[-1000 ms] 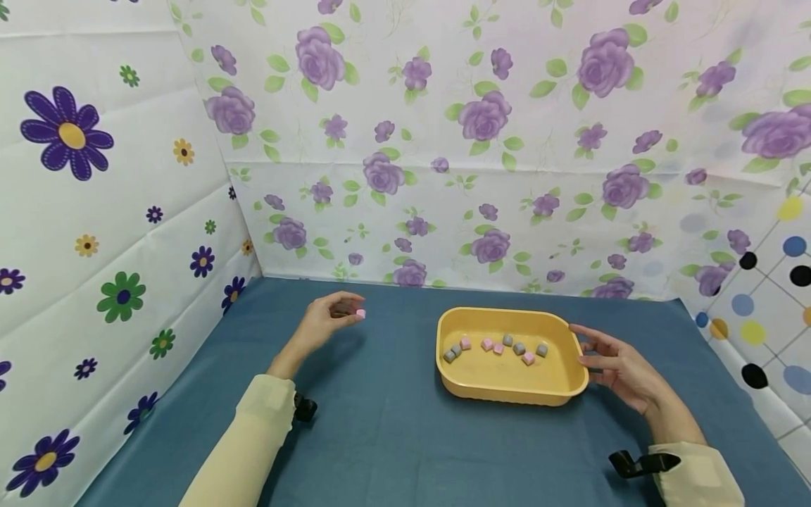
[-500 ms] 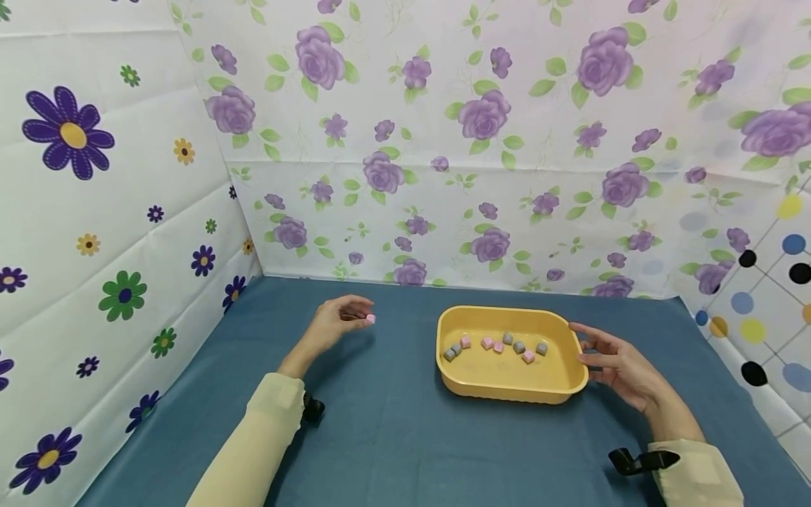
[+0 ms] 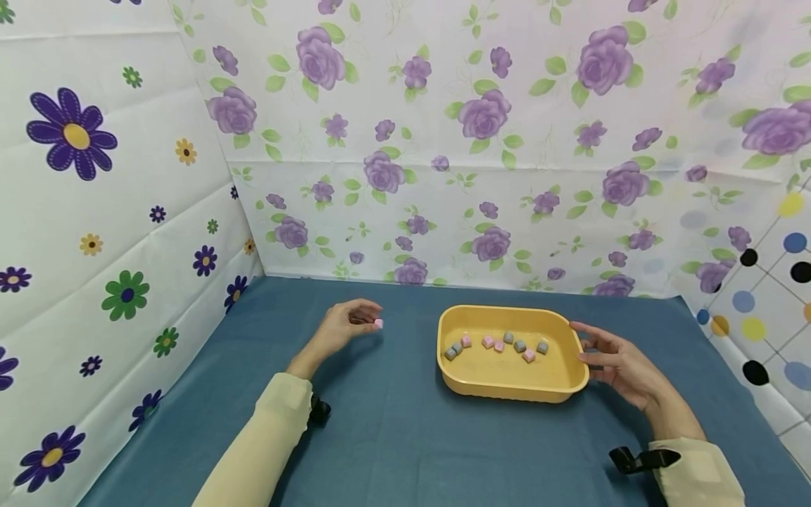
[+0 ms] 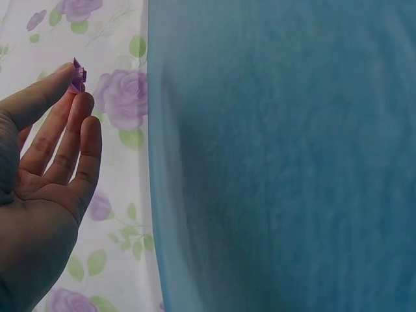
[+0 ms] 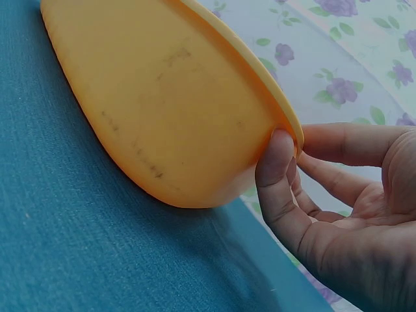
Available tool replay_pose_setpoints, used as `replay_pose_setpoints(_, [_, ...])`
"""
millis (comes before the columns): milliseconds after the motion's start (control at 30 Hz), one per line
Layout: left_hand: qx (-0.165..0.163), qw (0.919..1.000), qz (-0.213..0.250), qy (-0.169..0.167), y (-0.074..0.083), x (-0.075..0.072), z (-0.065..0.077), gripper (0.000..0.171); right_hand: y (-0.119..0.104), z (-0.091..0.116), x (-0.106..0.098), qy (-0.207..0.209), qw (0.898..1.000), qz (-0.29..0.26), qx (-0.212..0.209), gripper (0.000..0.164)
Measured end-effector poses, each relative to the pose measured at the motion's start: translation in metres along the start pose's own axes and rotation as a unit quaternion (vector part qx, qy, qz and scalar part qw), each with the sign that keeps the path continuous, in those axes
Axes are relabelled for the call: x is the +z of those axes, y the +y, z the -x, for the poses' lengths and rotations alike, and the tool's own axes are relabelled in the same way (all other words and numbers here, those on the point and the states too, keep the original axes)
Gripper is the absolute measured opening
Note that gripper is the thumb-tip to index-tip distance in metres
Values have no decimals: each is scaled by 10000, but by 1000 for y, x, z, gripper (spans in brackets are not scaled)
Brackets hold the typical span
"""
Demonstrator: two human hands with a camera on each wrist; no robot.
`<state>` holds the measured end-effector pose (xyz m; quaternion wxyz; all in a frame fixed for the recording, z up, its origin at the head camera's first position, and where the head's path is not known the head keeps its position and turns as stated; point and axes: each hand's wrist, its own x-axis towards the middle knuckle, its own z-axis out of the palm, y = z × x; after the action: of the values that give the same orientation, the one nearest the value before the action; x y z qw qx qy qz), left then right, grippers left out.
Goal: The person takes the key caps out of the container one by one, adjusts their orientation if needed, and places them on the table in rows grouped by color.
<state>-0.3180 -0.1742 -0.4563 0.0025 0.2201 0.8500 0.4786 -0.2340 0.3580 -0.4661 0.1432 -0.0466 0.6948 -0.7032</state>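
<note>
Just now, in the head view, shifted rightward above the blue cloth (image 3: 393, 451) with a pink cube (image 3: 378, 324) in the left hand (image 3: 341, 328), nearer the yellow tray (image 3: 507, 389) and its other cubes (image 3: 520, 346), apparently leaving less gap to cover. From the left wrist, pinched between thumb and fingertips. From the right wrist, gripping the tray's rim with the right hand (image 5: 344, 201), unmoved.

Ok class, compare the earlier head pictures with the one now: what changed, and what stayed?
The left grip, pinching a pink cube, has moved right and slightly down in the head view, toward the yellow tray. Nothing was grasped or released. The right grip still holds the tray's right end; the pink cubes and grey cubes inside lie as before.
</note>
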Motion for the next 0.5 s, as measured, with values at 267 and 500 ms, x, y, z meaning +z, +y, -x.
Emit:
replay_pose_setpoints(267, [-55,9999,23,-88,2,8,1,28,-1,1,1,-20,10000,26,19,70])
replay_pose_setpoints(500, [-59,9998,-72,-191,2,13,-2,33,0,0,0,4,10000,12,13,70])
